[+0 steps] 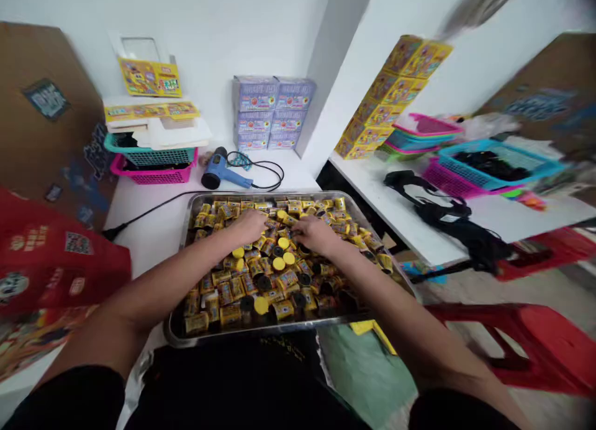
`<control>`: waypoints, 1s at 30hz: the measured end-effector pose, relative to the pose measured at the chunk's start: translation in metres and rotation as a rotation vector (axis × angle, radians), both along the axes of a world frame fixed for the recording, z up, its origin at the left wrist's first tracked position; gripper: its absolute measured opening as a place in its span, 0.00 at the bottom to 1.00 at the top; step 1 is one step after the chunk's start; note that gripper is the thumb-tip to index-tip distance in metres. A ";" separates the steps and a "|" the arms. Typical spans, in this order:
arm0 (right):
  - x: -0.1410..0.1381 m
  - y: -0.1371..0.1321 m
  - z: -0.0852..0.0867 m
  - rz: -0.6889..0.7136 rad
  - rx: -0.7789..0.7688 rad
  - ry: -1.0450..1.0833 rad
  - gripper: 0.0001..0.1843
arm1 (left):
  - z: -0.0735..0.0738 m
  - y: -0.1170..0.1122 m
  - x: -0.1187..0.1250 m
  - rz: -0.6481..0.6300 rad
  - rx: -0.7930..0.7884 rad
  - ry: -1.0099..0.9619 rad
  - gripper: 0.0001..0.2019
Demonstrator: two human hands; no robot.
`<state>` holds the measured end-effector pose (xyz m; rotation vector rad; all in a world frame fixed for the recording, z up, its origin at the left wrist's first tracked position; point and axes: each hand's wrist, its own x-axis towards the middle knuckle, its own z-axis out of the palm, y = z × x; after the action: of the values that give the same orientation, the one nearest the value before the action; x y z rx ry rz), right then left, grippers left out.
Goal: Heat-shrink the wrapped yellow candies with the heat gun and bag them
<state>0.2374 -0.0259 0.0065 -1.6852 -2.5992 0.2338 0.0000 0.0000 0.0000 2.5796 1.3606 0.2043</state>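
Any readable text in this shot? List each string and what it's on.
Nothing can be quoted with confidence.
Purple cartons: large lettering, too blurred to read.
Yellow-labelled canisters: too small to read.
Yellow printed cards: too blurred to read.
Red bag: printed text and a QR code, too small to read.

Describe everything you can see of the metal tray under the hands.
The rectangular stainless steel tray has a raised, rounded rim with a dull grey sheen. It lies on a white table and holds many small yellow-labelled canisters, some showing yellow or black ends. The left hand and right hand rest on the canisters.
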 end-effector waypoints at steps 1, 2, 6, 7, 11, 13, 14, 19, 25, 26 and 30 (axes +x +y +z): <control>0.008 -0.001 0.003 -0.036 0.034 0.021 0.11 | -0.002 0.001 0.001 0.031 0.006 -0.047 0.10; 0.014 -0.002 0.005 -0.063 0.055 0.034 0.11 | -0.004 0.001 0.002 0.055 0.009 -0.077 0.10; 0.027 -0.008 0.010 -0.085 -0.025 -0.013 0.14 | -0.007 0.003 0.012 0.073 -0.018 -0.018 0.08; 0.027 -0.010 0.011 -0.083 -0.055 -0.035 0.15 | -0.005 0.001 0.015 0.073 -0.013 0.020 0.09; 0.020 -0.023 0.014 -0.160 0.086 -0.081 0.17 | 0.007 -0.018 0.026 0.080 0.090 0.033 0.10; 0.017 -0.033 0.017 -0.136 0.123 -0.072 0.14 | 0.012 -0.034 0.030 0.039 0.042 0.045 0.09; 0.016 -0.038 0.018 -0.093 0.092 -0.068 0.12 | 0.014 -0.041 0.032 0.020 -0.008 0.065 0.10; 0.008 -0.058 0.018 0.064 -0.053 -0.203 0.18 | 0.017 -0.060 0.034 -0.064 -0.170 0.161 0.13; 0.004 -0.050 0.010 -0.047 -0.065 -0.241 0.19 | 0.018 -0.054 0.030 -0.176 -0.185 0.188 0.19; 0.005 -0.048 0.008 -0.043 -0.089 -0.220 0.19 | 0.018 -0.052 0.029 -0.198 -0.192 0.183 0.19; 0.012 -0.043 0.000 -0.023 -0.098 -0.200 0.23 | 0.017 -0.044 0.022 -0.260 -0.219 0.139 0.18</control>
<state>0.2492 -0.0685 0.0064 -1.8597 -2.7489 0.2051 0.0224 -0.0439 0.0170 2.5866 1.0084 -0.1608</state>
